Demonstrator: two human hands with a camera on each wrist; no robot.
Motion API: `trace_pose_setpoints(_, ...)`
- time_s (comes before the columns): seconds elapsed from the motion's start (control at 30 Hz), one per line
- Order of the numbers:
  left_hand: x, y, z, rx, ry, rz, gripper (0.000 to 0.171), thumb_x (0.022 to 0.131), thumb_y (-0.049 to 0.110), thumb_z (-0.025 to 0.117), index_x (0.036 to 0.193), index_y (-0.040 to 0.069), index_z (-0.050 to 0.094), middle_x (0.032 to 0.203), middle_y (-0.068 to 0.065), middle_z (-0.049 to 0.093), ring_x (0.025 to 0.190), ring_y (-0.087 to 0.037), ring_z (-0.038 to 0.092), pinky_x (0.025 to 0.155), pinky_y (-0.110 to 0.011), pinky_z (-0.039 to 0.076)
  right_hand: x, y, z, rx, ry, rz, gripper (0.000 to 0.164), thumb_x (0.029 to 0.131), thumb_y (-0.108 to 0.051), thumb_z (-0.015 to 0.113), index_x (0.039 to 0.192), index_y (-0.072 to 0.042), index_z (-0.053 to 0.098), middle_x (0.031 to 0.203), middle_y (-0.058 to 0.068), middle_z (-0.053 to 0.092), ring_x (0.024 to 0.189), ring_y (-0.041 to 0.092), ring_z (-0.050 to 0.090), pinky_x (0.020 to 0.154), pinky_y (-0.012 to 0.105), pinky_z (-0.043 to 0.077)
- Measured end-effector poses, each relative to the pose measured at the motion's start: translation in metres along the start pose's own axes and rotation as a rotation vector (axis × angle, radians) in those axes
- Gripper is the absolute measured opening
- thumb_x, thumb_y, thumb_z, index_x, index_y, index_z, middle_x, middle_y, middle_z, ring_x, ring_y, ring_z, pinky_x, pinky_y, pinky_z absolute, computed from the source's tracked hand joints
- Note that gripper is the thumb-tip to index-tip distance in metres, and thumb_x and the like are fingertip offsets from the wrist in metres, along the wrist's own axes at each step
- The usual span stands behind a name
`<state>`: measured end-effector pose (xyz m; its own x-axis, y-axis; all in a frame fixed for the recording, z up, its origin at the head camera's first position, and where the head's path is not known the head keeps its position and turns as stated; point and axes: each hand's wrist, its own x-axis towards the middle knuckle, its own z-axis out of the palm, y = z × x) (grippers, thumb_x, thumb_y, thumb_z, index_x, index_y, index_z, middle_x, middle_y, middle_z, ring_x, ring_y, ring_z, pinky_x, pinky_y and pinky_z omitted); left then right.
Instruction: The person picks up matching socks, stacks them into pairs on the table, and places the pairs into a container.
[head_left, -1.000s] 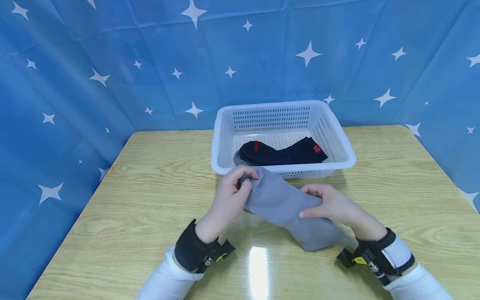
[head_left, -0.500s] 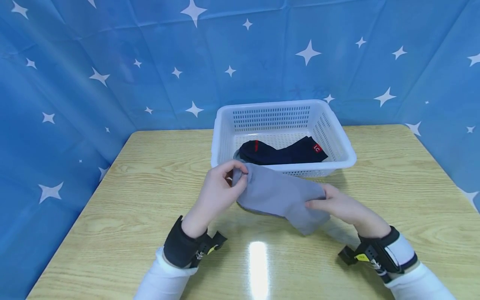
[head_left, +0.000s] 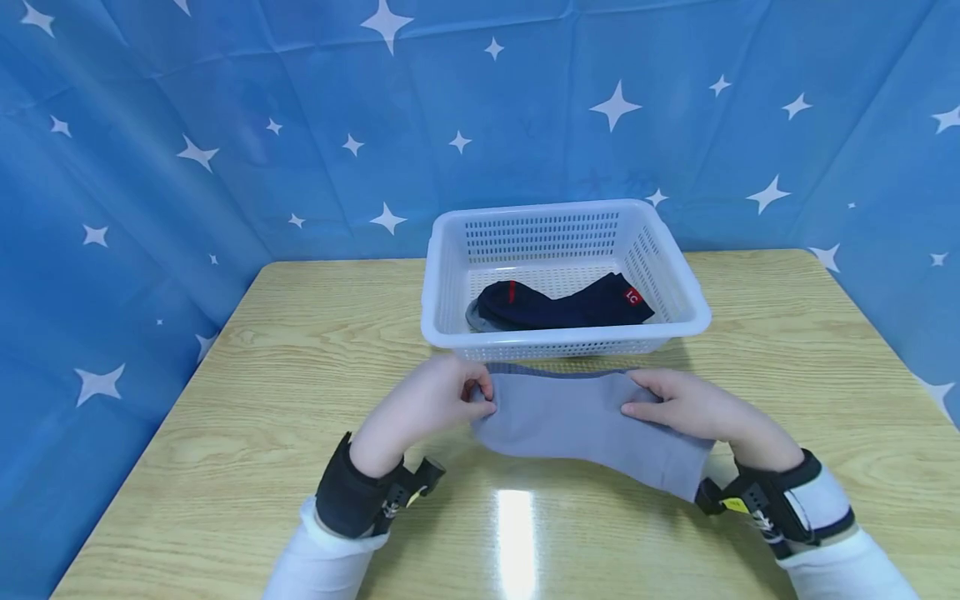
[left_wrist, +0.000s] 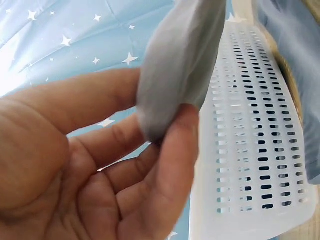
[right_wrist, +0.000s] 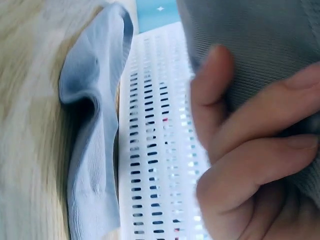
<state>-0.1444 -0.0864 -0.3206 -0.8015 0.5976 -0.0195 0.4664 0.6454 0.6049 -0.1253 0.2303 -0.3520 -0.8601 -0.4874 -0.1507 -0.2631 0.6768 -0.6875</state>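
A grey sock (head_left: 558, 417) is stretched sideways between my two hands, in front of the basket. My left hand (head_left: 438, 400) pinches its left end between thumb and fingers; the left wrist view shows that end of the sock (left_wrist: 170, 70) bunched at the fingertips. Toward the other end, my right hand (head_left: 686, 408) grips the cloth, its fingers (right_wrist: 240, 120) curled against the fabric in the right wrist view. A second grey-blue sock (right_wrist: 95, 105) lies on the table beside the basket, mostly hidden behind the held one in the head view.
A white slotted plastic basket (head_left: 442, 340) stands at the back of the wooden table (head_left: 322, 350). Inside it lie dark navy socks (head_left: 570, 310) with red marks and a grey sock (head_left: 480, 321) partly beneath them. A blue star-patterned curtain (head_left: 300, 108) hangs behind.
The grey sock has come down toward me and been pulled straighter across. My left hand has moved left and nearer, while my right hand has shifted slightly right.
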Motion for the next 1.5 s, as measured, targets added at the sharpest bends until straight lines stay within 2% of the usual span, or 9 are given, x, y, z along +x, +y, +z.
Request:
trace_pose_setpoints(0.1, 0.0, 0.001, 0.004, 0.045, -0.026, 0.002, 0.011, 0.082, 0.014, 0.073, 0.074, 0.013, 0.065, 0.064, 0.007, 0.054, 0.058, -0.007, 0.046, 0.057, -0.021, 0.04, 0.001, 0.0, 0.001, -0.064, -0.065, 0.048, 0.028, 0.095, -0.021, 0.055, 0.114, 0.0, 0.056, 0.095, 0.005, 0.057, 0.087, 0.015, 0.052, 0.074, 0.033, 0.044)
trace_pose_setpoints(0.2, 0.001, 0.002, 0.008, 0.105, -0.061, -0.007, 0.012, 0.082, 0.018, 0.074, 0.074, 0.014, 0.065, 0.066, 0.008, 0.055, 0.06, -0.008, 0.048, 0.059, -0.023, 0.041, 0.003, 0.002, 0.004, -0.097, -0.088, 0.046, 0.016, 0.094, -0.019, 0.057, 0.097, -0.003, 0.055, 0.082, 0.0, 0.051, 0.078, 0.013, 0.05, 0.068, 0.029, 0.041)
trace_pose_setpoints(0.3, 0.001, 0.003, 0.011, 0.161, -0.124, -0.011, 0.013, 0.082, 0.02, 0.074, 0.074, 0.015, 0.066, 0.068, 0.008, 0.056, 0.063, -0.009, 0.049, 0.062, -0.024, 0.042, 0.004, 0.003, 0.006, -0.116, -0.096, 0.042, 0.018, 0.092, -0.018, 0.061, 0.084, -0.009, 0.048, 0.071, -0.004, 0.037, 0.065, 0.01, 0.04, 0.058, 0.024, 0.033)
trace_pose_setpoints(0.47, 0.001, 0.004, 0.015, 0.231, -0.241, -0.04, 0.018, 0.08, 0.024, 0.075, 0.068, 0.016, 0.065, 0.066, 0.009, 0.055, 0.062, -0.009, 0.048, 0.061, -0.025, 0.041, 0.003, 0.005, 0.006, -0.121, -0.109, 0.059, 0.019, 0.088, -0.018, 0.065, 0.1, -0.004, 0.058, 0.075, -0.003, 0.05, 0.067, 0.01, 0.044, 0.058, 0.025, 0.037)
trace_pose_setpoints(0.6, 0.0, 0.005, 0.017, 0.233, -0.297, -0.044, 0.021, 0.08, 0.024, 0.076, 0.065, 0.017, 0.064, 0.062, 0.009, 0.052, 0.058, -0.008, 0.045, 0.057, -0.023, 0.039, 0.003, 0.004, 0.006, -0.11, -0.133, 0.097, 0.022, 0.088, -0.014, 0.065, 0.107, -0.005, 0.06, 0.073, -0.003, 0.054, 0.065, 0.01, 0.047, 0.058, 0.026, 0.039)
trace_pose_setpoints(0.7, 0.0, 0.005, 0.019, 0.234, -0.313, -0.031, 0.023, 0.08, 0.024, 0.075, 0.062, 0.017, 0.063, 0.058, 0.01, 0.048, 0.055, -0.007, 0.043, 0.054, -0.022, 0.036, 0.003, 0.004, 0.006, -0.113, -0.145, 0.121, 0.02, 0.087, -0.013, 0.066, 0.105, -0.007, 0.06, 0.069, -0.004, 0.052, 0.061, 0.01, 0.046, 0.056, 0.025, 0.039)
trace_pose_setpoints(0.9, -0.001, 0.008, 0.022, 0.238, -0.354, -0.018, 0.033, 0.08, 0.021, 0.076, 0.054, 0.014, 0.056, 0.051, 0.011, 0.038, 0.049, -0.007, 0.034, 0.049, -0.02, 0.029, 0.002, 0.006, 0.009, -0.151, -0.155, 0.091, 0.015, 0.084, -0.014, 0.07, 0.092, -0.01, 0.058, 0.067, -0.005, 0.049, 0.06, 0.01, 0.044, 0.054, 0.024, 0.036)
trace_pose_setpoints(1.03, 0.0, 0.009, 0.024, 0.255, -0.379, -0.018, 0.033, 0.079, 0.021, 0.077, 0.054, 0.013, 0.057, 0.051, 0.011, 0.037, 0.049, -0.006, 0.033, 0.048, -0.02, 0.028, 0.002, 0.006, 0.011, -0.173, -0.158, 0.12, 0.015, 0.083, -0.013, 0.071, 0.087, -0.012, 0.056, 0.067, -0.004, 0.046, 0.06, 0.01, 0.043, 0.054, 0.025, 0.035)
trace_pose_setpoints(1.5, 0.001, 0.007, 0.034, 0.289, -0.404, -0.143, 0.034, 0.076, 0.027, 0.079, 0.053, 0.014, 0.057, 0.05, 0.01, 0.04, 0.049, -0.008, 0.036, 0.049, -0.021, 0.031, 0.003, 0.007, 0.016, -0.263, -0.09, 0.143, 0.028, 0.079, -0.014, 0.074, 0.071, -0.013, 0.047, 0.064, -0.004, 0.041, 0.061, 0.012, 0.041, 0.055, 0.025, 0.032)
